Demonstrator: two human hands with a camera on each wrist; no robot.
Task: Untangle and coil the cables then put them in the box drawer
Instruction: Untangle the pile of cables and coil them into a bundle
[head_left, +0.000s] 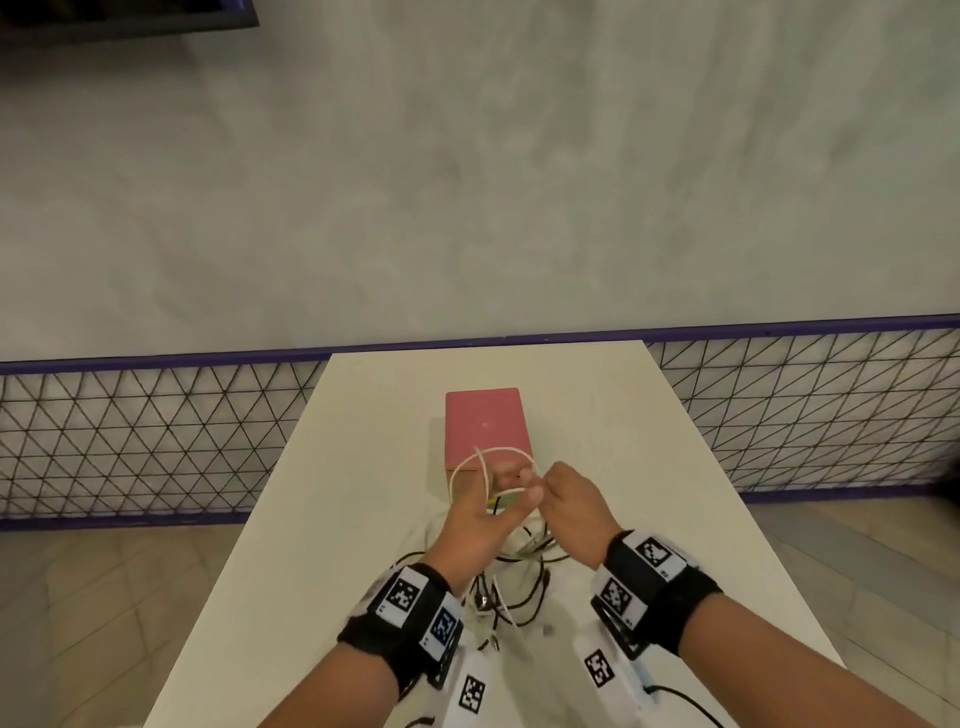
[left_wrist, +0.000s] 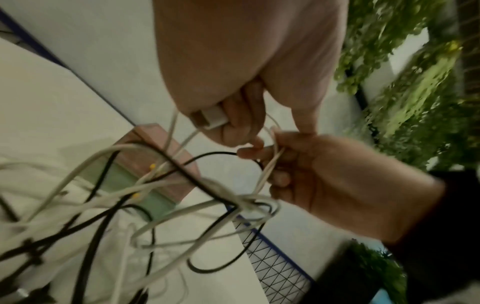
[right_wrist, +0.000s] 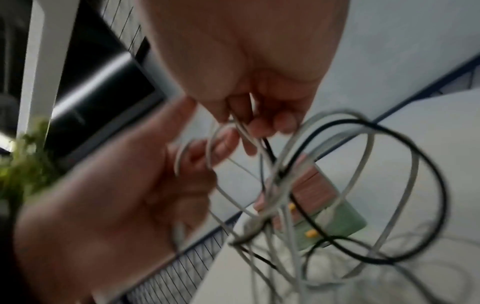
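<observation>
Both hands are raised just in front of the pink box (head_left: 485, 426). A white cable (head_left: 483, 467) arcs in a loop above them. My left hand (head_left: 511, 493) grips the cable, its white plug (left_wrist: 213, 118) tucked under the curled fingers, loops lying round them (right_wrist: 197, 156). My right hand (head_left: 553, 486) pinches two strands of the same white cable (left_wrist: 270, 164) beside the left fingertips. Below the hands hangs a tangle of black and white cables (head_left: 511, 587), down to the table. The box has a green drawer front (right_wrist: 345, 222) with yellow knobs; the cables partly cover it.
The white table (head_left: 363, 467) is narrow and runs away from me, with the box in its middle. A pale cloth (head_left: 431, 530) lies under the tangle. A wire mesh fence (head_left: 156, 441) stands on both sides, and green plants (left_wrist: 415, 92) grow to the right.
</observation>
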